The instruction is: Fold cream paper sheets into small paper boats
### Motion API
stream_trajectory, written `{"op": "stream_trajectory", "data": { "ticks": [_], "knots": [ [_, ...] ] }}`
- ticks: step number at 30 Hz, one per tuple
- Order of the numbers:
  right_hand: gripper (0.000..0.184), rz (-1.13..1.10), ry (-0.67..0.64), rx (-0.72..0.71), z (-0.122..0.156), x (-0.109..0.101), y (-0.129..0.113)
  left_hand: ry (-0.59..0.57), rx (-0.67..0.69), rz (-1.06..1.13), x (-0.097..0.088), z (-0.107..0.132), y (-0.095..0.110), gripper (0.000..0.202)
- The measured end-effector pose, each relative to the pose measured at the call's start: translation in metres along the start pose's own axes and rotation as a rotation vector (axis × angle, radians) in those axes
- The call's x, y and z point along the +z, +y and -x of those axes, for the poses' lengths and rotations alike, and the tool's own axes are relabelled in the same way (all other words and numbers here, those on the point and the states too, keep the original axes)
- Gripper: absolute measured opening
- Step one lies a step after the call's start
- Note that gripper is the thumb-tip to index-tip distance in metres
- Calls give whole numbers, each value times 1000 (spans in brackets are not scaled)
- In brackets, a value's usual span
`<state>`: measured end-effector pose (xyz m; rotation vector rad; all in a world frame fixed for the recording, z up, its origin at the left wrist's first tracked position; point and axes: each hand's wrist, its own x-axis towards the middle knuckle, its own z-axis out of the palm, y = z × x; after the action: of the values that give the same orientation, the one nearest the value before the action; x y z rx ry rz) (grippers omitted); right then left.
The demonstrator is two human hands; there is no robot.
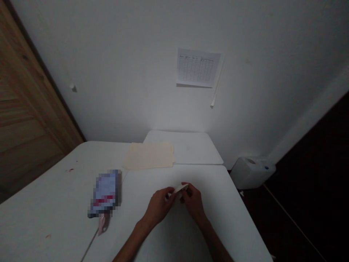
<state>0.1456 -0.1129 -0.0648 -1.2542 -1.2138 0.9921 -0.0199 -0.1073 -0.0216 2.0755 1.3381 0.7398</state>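
Observation:
Between my two hands is a small folded piece of white paper (180, 188), held just above the white table. My left hand (161, 202) pinches its left end between thumb and fingers. On the other side, my right hand (193, 200) grips the right end, its fingers curled round the edge. Most of the lower part of the paper is hidden by the fingers. Beyond my hands, a cream-coloured sheet or folder (149, 155) lies flat across the table joint.
The white table (62, 193) has a blurred blue-and-red item (105, 193) at left, with a pinkish strap (101, 223) beside it. A printed sheet (198, 68) hangs on the wall. A white plastic container (249, 173) stands on the floor, right. A wooden door (29, 94) is at left.

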Motion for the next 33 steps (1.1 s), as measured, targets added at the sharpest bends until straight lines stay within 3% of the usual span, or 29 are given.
{"op": "stream_trajectory", "data": {
  "ticks": [3, 7, 11, 22, 33],
  "knots": [
    [42, 19, 1, -3, -2, -2, -1, -65, 42, 137, -3, -4, 1, 32],
    [37, 60, -6, -49, -4, -4, -4, -30, -10, 218, 3, -4, -8, 32],
    [32, 128, -42, -65, -4, -5, -6, -23, -76, 190, 11, -2, -15, 29],
    [30, 256, -191, -117, 0, -3, -19, -27, 2, 166, 3, -7, -13, 33],
    [33, 298, -222, -114, 1, 1, -22, -42, 1, -12, 7, -6, -10, 28]
  ]
}}
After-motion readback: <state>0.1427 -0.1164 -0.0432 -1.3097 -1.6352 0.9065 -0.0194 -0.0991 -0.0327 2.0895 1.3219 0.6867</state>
